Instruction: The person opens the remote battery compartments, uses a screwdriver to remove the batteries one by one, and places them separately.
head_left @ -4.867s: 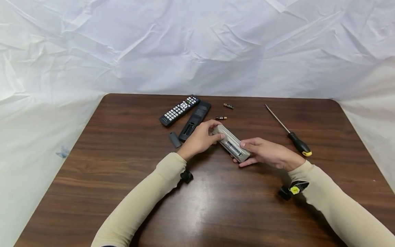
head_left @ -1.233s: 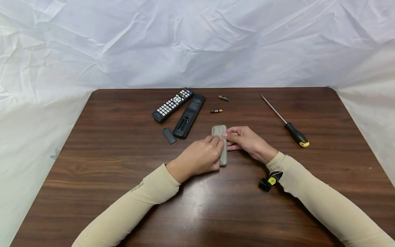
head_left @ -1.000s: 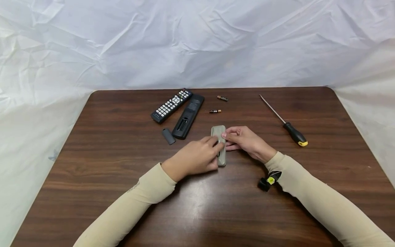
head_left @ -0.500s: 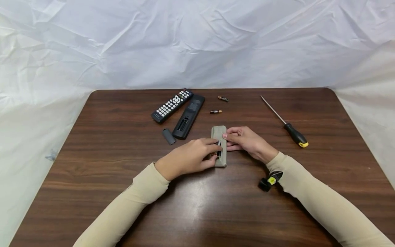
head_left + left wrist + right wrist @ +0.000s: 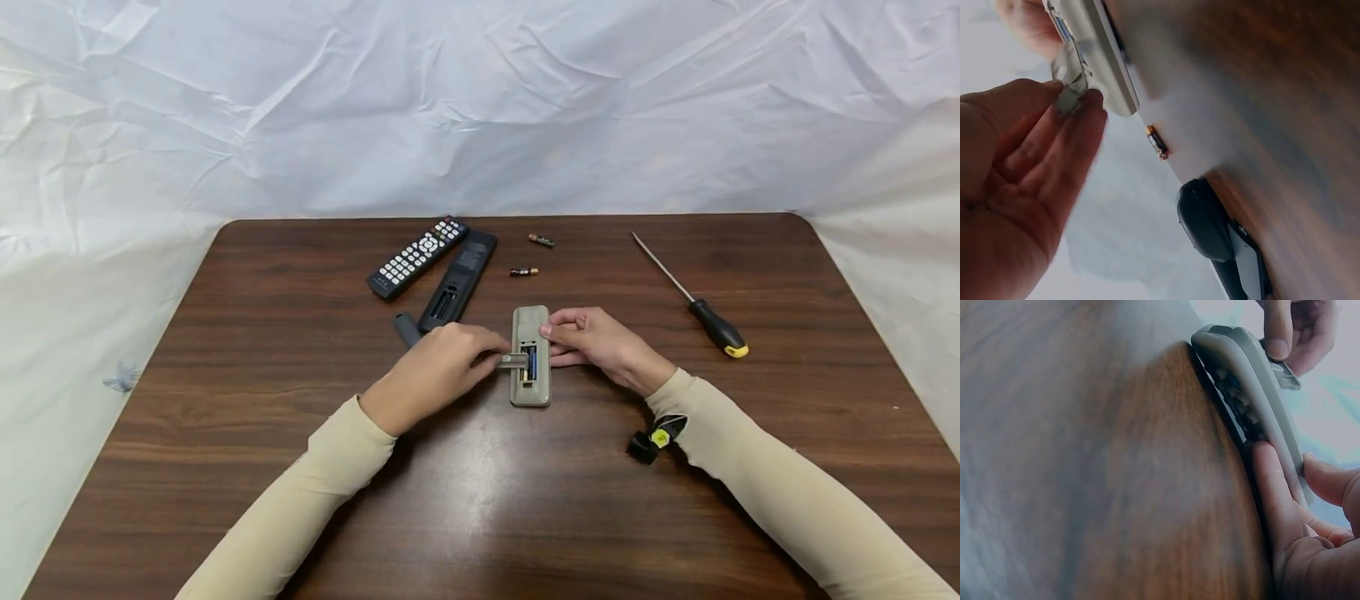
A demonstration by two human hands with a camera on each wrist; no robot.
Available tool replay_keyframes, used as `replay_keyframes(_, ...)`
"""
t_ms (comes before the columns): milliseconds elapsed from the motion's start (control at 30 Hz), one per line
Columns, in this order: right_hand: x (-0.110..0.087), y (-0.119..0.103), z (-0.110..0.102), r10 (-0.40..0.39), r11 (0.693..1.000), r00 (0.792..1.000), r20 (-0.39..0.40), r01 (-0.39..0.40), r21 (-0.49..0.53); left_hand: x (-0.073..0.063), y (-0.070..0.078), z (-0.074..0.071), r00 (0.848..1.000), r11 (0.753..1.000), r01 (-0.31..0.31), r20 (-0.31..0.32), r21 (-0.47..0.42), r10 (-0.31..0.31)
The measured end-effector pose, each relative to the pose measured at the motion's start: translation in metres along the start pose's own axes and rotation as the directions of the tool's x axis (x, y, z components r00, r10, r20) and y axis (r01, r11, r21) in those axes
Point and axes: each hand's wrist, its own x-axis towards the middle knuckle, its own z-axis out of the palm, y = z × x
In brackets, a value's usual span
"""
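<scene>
The grey remote control [image 5: 531,322] lies face down near the middle of the table, its battery compartment uncovered and batteries [image 5: 533,363] showing inside. My left hand [image 5: 431,367] pinches the small battery cover [image 5: 514,361] between thumb and fingertips, just left of the compartment and overlapping its edge. In the left wrist view the cover [image 5: 1070,74] looks tilted beside the remote. My right hand [image 5: 603,346] grips the remote's right edge, thumb on the back. The right wrist view shows an index finger [image 5: 1270,481] under the button side, which is raised slightly off the table there.
Behind on the left lie a black remote with white buttons [image 5: 420,257] and another black remote [image 5: 463,271] with its compartment open. A dark cover [image 5: 407,328] is partly behind my left hand. Two loose batteries [image 5: 524,272] lie farther back; a screwdriver [image 5: 716,327] lies right.
The grey remote was slanted in both hands, then laid face down. My left hand, earlier over its back, has drawn the cover off leftward, exposing the batteries. My right hand has stayed since.
</scene>
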Motion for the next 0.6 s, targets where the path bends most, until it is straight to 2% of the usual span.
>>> replay_keyframes(100,0.0007,0.0001,0.0001,0.002,1.000,1.000,0.000,-0.002,0.003,-0.0008,-0.0001,-0.0020,0.997,0.996,0.064,-0.049,0.062,-0.061)
replay_keyframes(233,0.0008,0.0004,-0.0001,0.009,1.000,1.000,-0.005,-0.009,-0.001,-0.0013,-0.0017,-0.0029,0.985,0.984,0.139,-0.113,0.107,-0.127)
replay_keyframes(333,0.0008,0.0010,-0.0005,0.009,1.000,1.000,-0.006,-0.009,-0.006,-0.0017,-0.0036,-0.0034,0.978,0.975,0.182,-0.124,0.127,-0.167)
replay_keyframes(400,0.0008,0.0012,-0.0008,0.005,1.000,1.000,-0.004,-0.006,-0.009,-0.0020,-0.0044,-0.0043,0.975,0.969,0.209,-0.098,0.129,-0.198)
replay_keyframes(467,0.0011,0.0019,-0.0004,0.002,1.000,1.000,0.000,-0.002,-0.009,-0.0029,-0.0051,-0.0053,0.971,0.965,0.239,-0.039,0.104,-0.236)
replay_keyframes(600,0.0000,0.0012,-0.0013,0.001,1.000,1.000,-0.001,-0.001,-0.013,-0.0066,-0.0031,-0.0063,0.952,0.953,0.293,0.072,0.076,-0.299)
